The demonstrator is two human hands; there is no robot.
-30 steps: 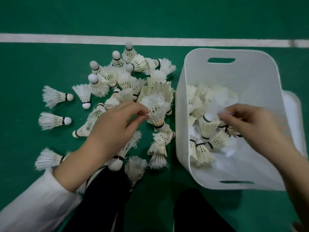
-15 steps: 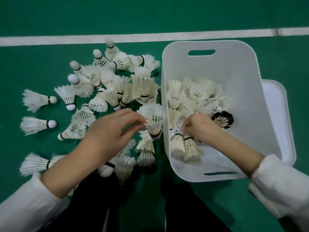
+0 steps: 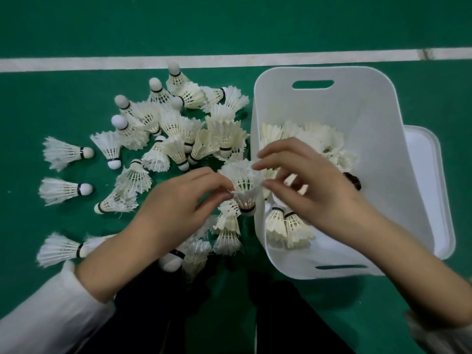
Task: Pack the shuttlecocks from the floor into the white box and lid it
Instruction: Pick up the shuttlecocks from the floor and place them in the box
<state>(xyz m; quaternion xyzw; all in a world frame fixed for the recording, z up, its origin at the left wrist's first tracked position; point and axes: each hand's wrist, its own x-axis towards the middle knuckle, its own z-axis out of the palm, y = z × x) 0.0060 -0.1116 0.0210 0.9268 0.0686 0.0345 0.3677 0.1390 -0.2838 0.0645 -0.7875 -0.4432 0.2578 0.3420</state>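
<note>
Shuttlecock (image 3: 244, 186) pinched btw L hand (image 3: 173, 210) fingers (image 3: 214, 178); R hand (image 3: 324, 190) fingers spread at its feathers.

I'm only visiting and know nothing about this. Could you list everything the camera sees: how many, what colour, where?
floor: green, all around
court line: one, white, across the far side
floor shuttlecocks: two dozen or so, white with black bands, heaped left of the box
white box: one, right of the heap
boxed shuttlecocks: a pile, uncountable, white, inside the box
dark shuttlecock: one, blackish, inside the box
lid: one, white, flat on the floor past the box's right side
held shuttlecock: one, white, between the hands
trousers: dark, bottom middle
sleeves: two, white, bottom corners
left hand: pinches the held shuttlecock's feathers
right hand: fingertips at those feathers, grip unclear
</note>
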